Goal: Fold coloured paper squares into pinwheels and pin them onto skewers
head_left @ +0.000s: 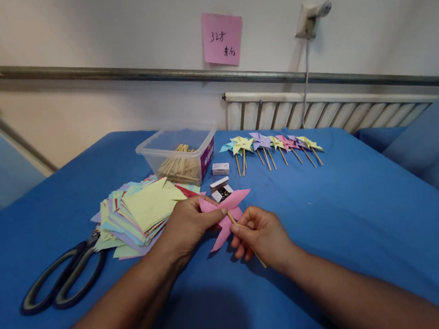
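Observation:
A pink paper pinwheel [233, 200] is held above the blue cloth, its blades folded toward the centre. My left hand [193, 220] grips it from the left, the thumb pressed near its middle. Between the thumb and fingers of my right hand [265, 234] is a thin wooden stick [259, 259], slanting down to the right; its upper end lies against the pinwheel's centre. Just beyond the pinwheel stands a small open box [220, 184] with dark little pieces inside, too small to make out. A closed small white box [220, 168] lies behind it.
Left of my hands is a pile of coloured paper sheets [147, 208], with large dark-handled scissors [65, 278] beside it. A clear plastic tub [176, 138] holds several wooden sticks. Several finished pinwheels [261, 140] lie in a row at the back right. A radiator [278, 114] lines the wall.

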`<state>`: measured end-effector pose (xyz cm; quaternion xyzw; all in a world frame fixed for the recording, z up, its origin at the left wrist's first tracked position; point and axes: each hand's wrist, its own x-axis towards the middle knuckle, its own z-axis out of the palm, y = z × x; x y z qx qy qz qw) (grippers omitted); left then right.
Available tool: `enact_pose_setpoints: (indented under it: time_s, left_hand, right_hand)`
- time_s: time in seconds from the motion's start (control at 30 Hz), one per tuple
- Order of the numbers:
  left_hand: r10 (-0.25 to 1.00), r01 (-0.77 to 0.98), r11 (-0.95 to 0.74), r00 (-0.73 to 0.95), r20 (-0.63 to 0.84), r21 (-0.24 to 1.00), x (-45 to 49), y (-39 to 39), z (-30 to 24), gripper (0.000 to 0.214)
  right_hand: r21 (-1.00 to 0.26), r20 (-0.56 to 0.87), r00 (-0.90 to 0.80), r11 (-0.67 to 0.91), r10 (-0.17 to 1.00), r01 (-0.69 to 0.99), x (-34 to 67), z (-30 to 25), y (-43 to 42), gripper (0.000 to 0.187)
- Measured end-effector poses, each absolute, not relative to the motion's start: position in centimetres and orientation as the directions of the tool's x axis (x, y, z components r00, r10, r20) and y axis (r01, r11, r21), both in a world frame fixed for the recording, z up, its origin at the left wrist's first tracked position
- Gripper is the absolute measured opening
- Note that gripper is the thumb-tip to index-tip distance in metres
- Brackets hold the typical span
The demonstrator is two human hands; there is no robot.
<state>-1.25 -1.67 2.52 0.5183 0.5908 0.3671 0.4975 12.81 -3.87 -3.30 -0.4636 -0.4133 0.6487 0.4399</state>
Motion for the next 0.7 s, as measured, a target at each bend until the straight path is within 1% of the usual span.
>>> enact_pose_setpoints:
  time_s: [0.27, 0.43, 0.57, 0.7]
  left_hand:
    - [0.982, 0.253, 0.179, 0.009, -0.187, 0.951, -1.3, -1.6, 2.2, 0.018]
    - [0.982, 0.22, 0.18, 0.019, -0.188, 0.959, -1.5, -1.4, 1.6, 0.02]
    - [0.973, 0.151, 0.217, 0.049, -0.227, 0.964, -1.7, -1.4, 1.0, 0.02]
    - [0.953, 0.037, 0.265, 0.139, -0.267, 0.964, -1.8, -1.4, 0.8, 0.021]
  right_hand:
    - [-0.939, -0.248, -0.185, -0.283, 0.951, -0.196, 12.8, -3.6, -3.8, 0.043]
    - [-0.936, -0.252, -0.187, -0.288, 0.95, -0.202, 12.8, -3.7, -3.8, 0.042]
    - [-0.934, -0.258, -0.185, -0.293, 0.948, -0.203, 12.7, -3.7, -3.7, 0.044]
    - [-0.936, -0.255, -0.171, -0.288, 0.952, -0.204, 12.7, -3.8, -3.7, 0.043]
